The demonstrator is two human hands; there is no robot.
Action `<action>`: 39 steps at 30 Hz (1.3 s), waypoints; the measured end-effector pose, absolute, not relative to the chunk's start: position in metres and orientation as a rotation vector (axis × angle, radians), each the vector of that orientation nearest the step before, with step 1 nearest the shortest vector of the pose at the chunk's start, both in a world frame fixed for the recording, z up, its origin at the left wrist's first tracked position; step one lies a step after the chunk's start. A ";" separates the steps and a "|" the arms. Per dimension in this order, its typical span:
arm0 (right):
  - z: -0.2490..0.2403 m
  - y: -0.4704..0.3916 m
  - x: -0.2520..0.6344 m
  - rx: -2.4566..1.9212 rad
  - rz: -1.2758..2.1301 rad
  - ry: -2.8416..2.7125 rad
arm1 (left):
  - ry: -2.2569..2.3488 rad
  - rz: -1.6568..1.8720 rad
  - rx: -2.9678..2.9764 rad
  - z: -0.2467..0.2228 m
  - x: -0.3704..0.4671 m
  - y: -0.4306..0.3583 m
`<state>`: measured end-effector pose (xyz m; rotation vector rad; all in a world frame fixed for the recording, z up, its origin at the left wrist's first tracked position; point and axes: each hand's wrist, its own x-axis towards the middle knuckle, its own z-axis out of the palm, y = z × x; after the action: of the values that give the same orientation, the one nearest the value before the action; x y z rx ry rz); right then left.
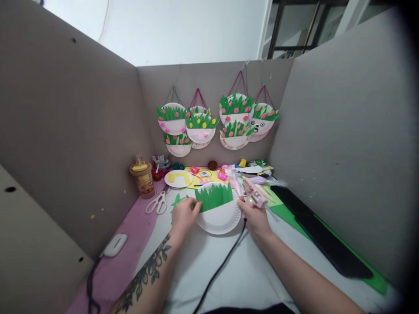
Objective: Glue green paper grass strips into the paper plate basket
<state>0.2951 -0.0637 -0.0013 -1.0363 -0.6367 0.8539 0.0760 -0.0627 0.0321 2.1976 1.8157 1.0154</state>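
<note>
Grey cardboard walls (65, 131) closed off the booth on three sides, and on the back one hung a cluster of finished paper-plate baskets (216, 124) with green grass and pink or yellow flowers. Below them ran the white table (255, 270), with a pink sheet (131, 235) along its left edge and a long black strip (324, 237) on green paper to the right. Beyond the fingers lay a clutter of craft bits, a small plate with yellow pieces (178, 178), an orange-lidded jar (142, 176) and white-handled scissors (157, 203). Between the two hands sat the white paper plate (220, 217) with its green paper grass (214, 196) standing along the upper edge. The left hand (183, 216) had its fingers pinched together on the left end of the grass, pressing it to the plate. The right hand (254, 216) was closed around a pink glue gun (254, 194), its body reaching up past the knuckles and its black cord (225, 257) trailing back between the forearms. From where I stood the risk looked plain: the nozzle sat close to the plate's right edge and to bare fingertips, so hot glue could burn skin, and a tug on the cord might drag the plate askew.
</note>
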 end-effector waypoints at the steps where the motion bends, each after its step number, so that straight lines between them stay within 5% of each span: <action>1: -0.002 -0.063 0.295 -1.033 0.858 -0.639 | 1.807 1.024 2.189 0.032 0.076 -0.063; 18: -0.004 -0.063 0.296 -1.037 0.865 -0.632 | 1.781 1.063 2.143 0.032 0.077 -0.064; 26: -0.002 -0.057 0.300 -0.929 0.885 -0.561 | 1.731 1.726 1.758 0.043 0.058 -0.054; 33: 0.000 -0.055 0.301 -0.911 0.931 -0.502 | 1.322 1.331 1.340 0.040 0.059 -0.042; 39: -0.008 -0.054 0.300 -0.943 0.969 -0.584 | 1.339 1.443 1.336 0.041 0.059 -0.045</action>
<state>0.3001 -0.0540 -0.0077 -0.9434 -0.5835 0.9688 0.0591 -0.0447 0.0413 1.3359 1.3391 1.4432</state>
